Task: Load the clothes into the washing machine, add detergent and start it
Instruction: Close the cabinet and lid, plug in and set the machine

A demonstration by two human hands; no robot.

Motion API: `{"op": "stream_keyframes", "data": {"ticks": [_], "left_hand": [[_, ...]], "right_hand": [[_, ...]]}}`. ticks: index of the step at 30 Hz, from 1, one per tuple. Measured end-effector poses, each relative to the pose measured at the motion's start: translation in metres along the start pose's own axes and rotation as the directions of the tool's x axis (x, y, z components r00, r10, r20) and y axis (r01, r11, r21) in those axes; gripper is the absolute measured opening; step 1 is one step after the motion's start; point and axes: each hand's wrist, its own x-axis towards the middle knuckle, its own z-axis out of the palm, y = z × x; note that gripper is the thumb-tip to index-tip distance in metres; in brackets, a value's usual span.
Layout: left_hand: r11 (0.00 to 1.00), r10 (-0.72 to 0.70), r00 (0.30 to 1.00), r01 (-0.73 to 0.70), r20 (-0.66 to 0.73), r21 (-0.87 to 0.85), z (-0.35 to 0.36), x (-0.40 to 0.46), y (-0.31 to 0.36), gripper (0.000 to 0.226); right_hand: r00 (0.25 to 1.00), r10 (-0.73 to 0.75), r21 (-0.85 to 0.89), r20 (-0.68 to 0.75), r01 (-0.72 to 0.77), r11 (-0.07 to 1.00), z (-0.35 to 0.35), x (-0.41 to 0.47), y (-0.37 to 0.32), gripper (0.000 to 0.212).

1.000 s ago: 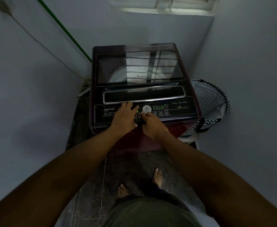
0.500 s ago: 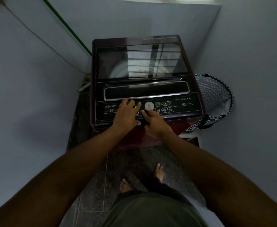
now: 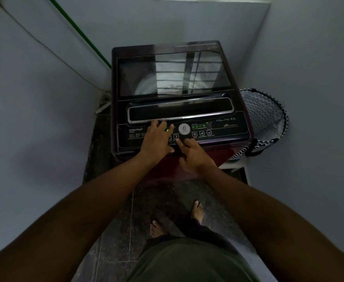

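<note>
washing machine (image 3: 236,127) lid closed | left hand (image 3: 156,140) flat on panel | right hand (image 3: 194,154) loose, empty, fingertip touching panel

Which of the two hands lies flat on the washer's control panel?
The left hand: its palm and spread fingers rest on the control panel. The right hand sits at the panel's front edge.

The right hand (image 3: 195,157) has drawn back off the control panel (image 3: 217,131).
</note>
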Motion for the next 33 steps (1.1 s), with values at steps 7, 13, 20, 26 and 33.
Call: {"op": "stream_keyframes", "data": {"ticks": [7, 13, 20, 26, 33], "left_hand": [[1.000, -0.002, 1.000, 0.001, 0.009, 0.028, 0.000, 0.001, 0.001, 0.095], [1.000, 0.006, 1.000, -0.006, 0.016, 0.008, -0.001, 0.001, -0.002, 0.095], [1.000, 0.013, 1.000, -0.014, 0.014, 0.015, 0.001, 0.001, -0.002, 0.096], [1.000, 0.014, 1.000, -0.015, 0.012, 0.026, 0.000, 0.001, -0.001, 0.094], [1.000, 0.011, 1.000, -0.011, 0.024, 0.015, -0.002, 0.001, 0.000, 0.094]], "right_hand": [[0.996, 0.067, 0.029, 0.053, -0.069, 0.997, -0.005, 0.006, -0.007, 0.077], [0.996, 0.065, -0.054, 0.068, -0.062, 0.997, -0.007, 0.012, -0.009, 0.072], [0.993, 0.096, -0.128, 0.063, -0.087, 0.988, -0.025, 0.031, -0.022, 0.033], [0.989, 0.102, -0.174, 0.104, -0.083, 0.981, -0.034, 0.041, -0.034, 0.019], [0.980, 0.161, -0.059, 0.116, -0.155, 0.986, -0.042, 0.037, -0.037, 0.023]]}}
